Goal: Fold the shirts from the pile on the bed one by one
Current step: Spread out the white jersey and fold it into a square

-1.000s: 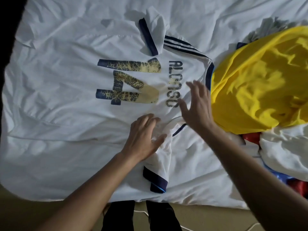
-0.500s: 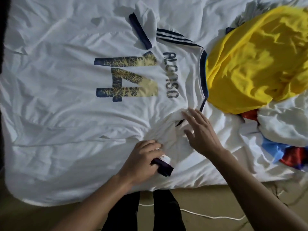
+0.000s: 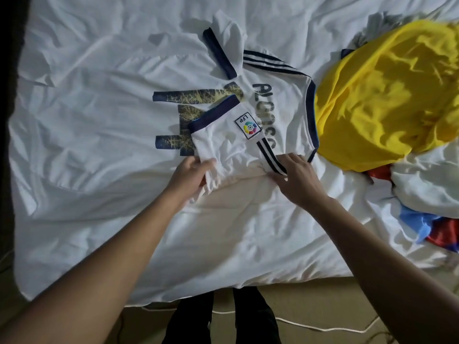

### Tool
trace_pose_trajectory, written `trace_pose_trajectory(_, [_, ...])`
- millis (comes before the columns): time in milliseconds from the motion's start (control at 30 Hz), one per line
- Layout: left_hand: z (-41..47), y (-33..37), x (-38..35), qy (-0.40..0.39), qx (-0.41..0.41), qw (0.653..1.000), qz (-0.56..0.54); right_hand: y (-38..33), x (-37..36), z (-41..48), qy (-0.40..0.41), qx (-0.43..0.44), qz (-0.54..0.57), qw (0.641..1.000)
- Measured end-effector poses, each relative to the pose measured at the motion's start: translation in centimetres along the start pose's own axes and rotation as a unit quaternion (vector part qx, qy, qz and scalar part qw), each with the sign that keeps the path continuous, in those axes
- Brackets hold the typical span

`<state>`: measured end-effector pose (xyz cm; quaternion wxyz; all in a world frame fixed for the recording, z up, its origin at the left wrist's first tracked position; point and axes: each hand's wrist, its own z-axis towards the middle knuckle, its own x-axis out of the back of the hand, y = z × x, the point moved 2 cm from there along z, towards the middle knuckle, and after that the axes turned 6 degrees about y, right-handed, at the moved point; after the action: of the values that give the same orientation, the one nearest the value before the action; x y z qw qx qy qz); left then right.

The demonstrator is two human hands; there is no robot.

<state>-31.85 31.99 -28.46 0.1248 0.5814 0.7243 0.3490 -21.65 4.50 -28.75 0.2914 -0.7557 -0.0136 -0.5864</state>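
A white football shirt point(image 3: 104, 125) with navy trim and a printed name and number lies back-up across the bed. Its near sleeve point(image 3: 231, 135), with a colourful badge and navy stripes, is folded over onto the back and covers part of the number. My left hand point(image 3: 191, 175) grips the sleeve's lower edge, fingers curled into the cloth. My right hand point(image 3: 295, 180) lies flat with straight fingers on the striped shoulder seam. The far sleeve point(image 3: 228, 45) sticks up crumpled at the top.
The pile sits at the right: a yellow shirt point(image 3: 387, 100) on top, white point(image 3: 427, 184), blue and red cloth point(image 3: 427, 227) below it. The white bed sheet point(image 3: 248, 256) ends near me; a white cable point(image 3: 323, 326) runs on the floor by my legs.
My left hand lifted the near sleeve from the bed edge and turned it over onto the shirt's back. My right hand stayed near the shoulder seam.
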Motion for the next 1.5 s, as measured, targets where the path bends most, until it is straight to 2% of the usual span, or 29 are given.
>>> trace_pose_trajectory(33, [-0.1,-1.0,0.0,0.014,-0.021,0.998,0.049,0.0,0.3,0.5,-0.007,-0.014,0.017,1.000])
trace_pose_trajectory(100, [-0.1,-1.6,0.1,0.024,-0.053,0.997,0.059,0.3,1.2,1.4,-0.037,-0.055,0.057,0.996])
trace_pose_trajectory(200, [-0.4,-1.1,0.8,0.035,-0.055,0.995,-0.077,1.8,3.2,2.6,-0.057,-0.111,0.094,0.988])
trace_pose_trajectory(233, [-0.6,-1.0,0.9,0.037,-0.058,0.994,-0.089,2.5,3.6,2.8,-0.061,-0.123,0.102,0.985])
trace_pose_trajectory(267, [-0.8,-1.1,0.9,0.039,-0.070,0.995,-0.057,3.0,3.9,2.7,-0.071,-0.133,0.098,0.984])
trace_pose_trajectory(367, [-1.6,-2.2,0.6,0.044,-0.135,0.981,0.133,3.6,3.4,1.6,-0.123,-0.134,0.031,0.983])
trace_pose_trajectory(433, [-2.0,-2.7,0.4,0.034,-0.134,0.978,0.155,3.3,3.4,1.0,-0.142,-0.130,0.018,0.981])
trace_pose_trajectory(500, [-2.4,-2.7,-0.1,0.016,-0.133,0.977,0.165,2.5,3.6,1.1,-0.135,-0.127,0.076,0.980])
trace_pose_trajectory(567, [-2.7,-2.7,-0.8,0.028,-0.184,0.954,0.233,1.6,3.7,1.7,-0.122,-0.123,0.124,0.977])
trace_pose_trajectory(633, [-2.9,-2.5,-1.1,0.047,-0.214,0.937,0.272,1.0,3.5,2.3,-0.141,-0.118,0.094,0.979])
trace_pose_trajectory(700, [-2.7,-2.5,-0.2,0.048,-0.197,0.951,0.235,1.4,3.4,2.9,-0.151,-0.123,0.057,0.979])
trace_pose_trajectory(800, [-2.9,-2.8,1.6,0.041,-0.172,0.970,0.166,3.5,3.2,3.0,-0.135,-0.143,0.074,0.978])
trace_pose_trajectory(900, [-3.2,-3.7,1.8,0.026,-0.158,0.961,0.224,3.5,3.2,2.1,-0.145,-0.133,0.067,0.978])
trace_pose_trajectory(1000, [-3.2,-3.0,0.9,0.007,-0.125,0.974,0.190,2.7,3.1,1.4,-0.185,-0.122,0.080,0.972])
trace_pose_trajectory(1167, [-2.3,-0.1,-1.9,0.038,-0.108,0.983,0.141,2.7,3.3,1.0,-0.215,-0.025,0.002,0.976])
trace_pose_trajectory(1233, [-1.3,0.4,-2.7,0.035,-0.077,0.994,0.073,3.2,3.4,1.2,-0.222,0.003,-0.023,0.975])
trace_pose_trajectory(1267, [-0.9,0.8,-2.7,0.032,-0.059,0.998,0.004,3.4,3.6,1.4,-0.226,0.014,-0.034,0.974])
trace_pose_trajectory(1333, [-0.1,1.8,-2.3,0.027,-0.034,0.988,-0.151,3.8,4.1,1.8,-0.227,0.035,-0.037,0.973])
trace_pose_trajectory(1367, [0.0,2.4,-1.8,0.026,-0.035,0.980,-0.193,3.9,4.3,2.0,-0.219,0.040,-0.029,0.975])
trace_pose_trajectory(1433, [0.7,2.6,-1.0,0.041,-0.068,0.982,-0.174,4.1,4.8,2.6,-0.179,0.009,0.005,0.984])
trace_pose_trajectory(1500, [1.1,2.2,-0.7,0.048,-0.086,0.992,-0.073,4.3,5.0,3.2,-0.138,-0.037,0.032,0.989])
